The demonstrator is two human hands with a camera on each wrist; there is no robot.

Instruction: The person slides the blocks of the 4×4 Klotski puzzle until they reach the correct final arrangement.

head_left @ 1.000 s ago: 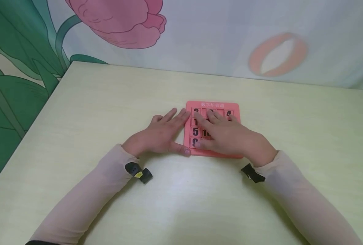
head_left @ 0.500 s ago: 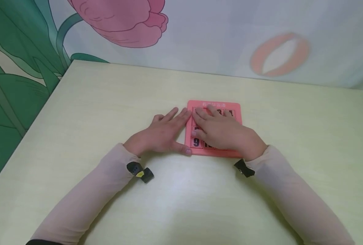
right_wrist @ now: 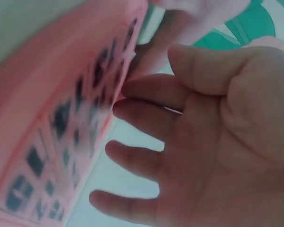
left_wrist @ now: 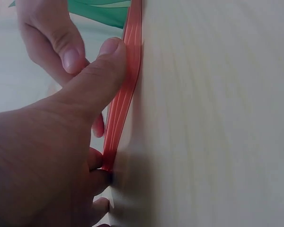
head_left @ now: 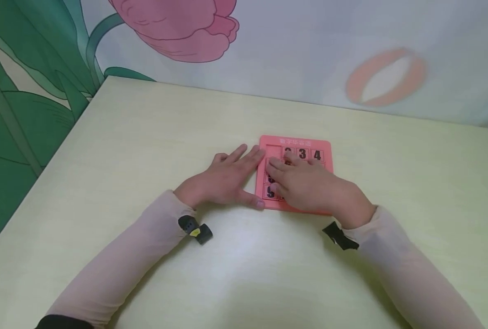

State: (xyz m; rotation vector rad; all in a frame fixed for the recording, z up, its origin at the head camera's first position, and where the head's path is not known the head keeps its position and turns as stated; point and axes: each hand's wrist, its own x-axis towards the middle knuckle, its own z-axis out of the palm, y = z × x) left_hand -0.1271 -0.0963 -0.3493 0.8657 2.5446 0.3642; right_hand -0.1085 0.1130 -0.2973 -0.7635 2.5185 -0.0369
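A pink number slide puzzle (head_left: 328, 151) lies flat on the table in the head view. Its top row shows a bare slot (head_left: 274, 151) at the left, then tiles 2, 3 and 4 (head_left: 317, 155). My left hand (head_left: 227, 180) rests along the puzzle's left side, fingertips at the upper edge and thumb at the lower corner; the left wrist view shows that thumb (left_wrist: 97, 78) against the red side. Over the tiles lies my right hand (head_left: 310, 185), fingers spread and nearly straight, hiding much of the middle and lower rows. Whether its fingertips touch a tile I cannot tell.
The pale table (head_left: 145, 137) stretches around the puzzle and ends at a hanging cloth (head_left: 293, 50) printed with flowers and leaves. Each sleeve carries a dark band (head_left: 340, 236) near the wrist.
Tiles in the top row have slid right: the gap stood between 3 and 4, and now it is at the left corner. My right hand went left, then back right. My left hand stays at the edge.
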